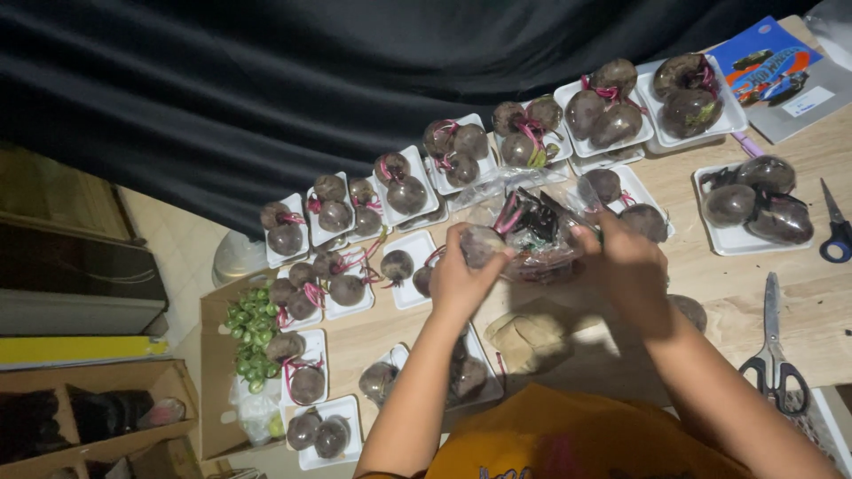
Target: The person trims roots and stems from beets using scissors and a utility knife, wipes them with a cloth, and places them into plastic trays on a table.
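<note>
Head view. Item: clear plastic bag (532,232) of beetroots, held above the wooden table (710,284) at its middle. Left hand (461,279) clasped one dark beetroot (482,244) at the bag's left side. Right hand (626,266) gripped the bag's right edge. White foam trays (410,257) of beetroots lay beyond and left of the bag. Grey scissors (774,341) lay right of the bag; blue-handled scissors (836,229) farther right. Green fruit (250,333) sat far left of the bag.
</note>
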